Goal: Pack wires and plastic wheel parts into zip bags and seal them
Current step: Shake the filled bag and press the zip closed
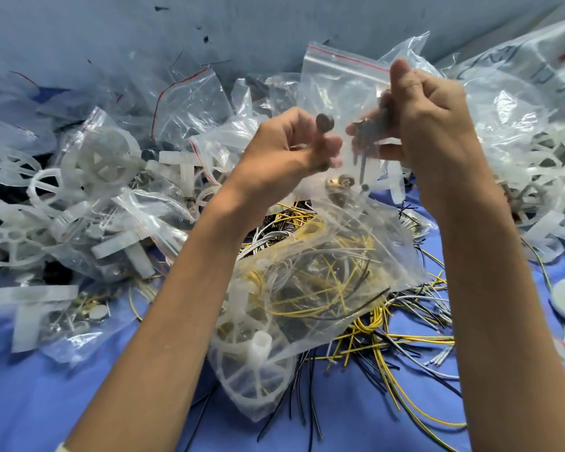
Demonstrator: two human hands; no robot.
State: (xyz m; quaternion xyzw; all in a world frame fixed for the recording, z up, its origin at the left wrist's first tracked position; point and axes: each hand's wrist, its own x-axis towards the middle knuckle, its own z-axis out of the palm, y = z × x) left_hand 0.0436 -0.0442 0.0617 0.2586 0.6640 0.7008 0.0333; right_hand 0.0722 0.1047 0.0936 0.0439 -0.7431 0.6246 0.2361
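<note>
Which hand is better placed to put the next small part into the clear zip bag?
Probably the left hand: it pinches a small grey round part close to the clear red-striped zip bag, while the right hand grips the bag's upper edge.

left grip (291,148), right grip (437,125), both raised, curled

A blue sheet-like surface (30,402) is covering the work area and running toward the near edge. Behind it a pale grey-blue wall (111,27) is rising, carrying scattered dark specks (205,39). Soft, even light is falling across both, casting only faint shadows.
</note>
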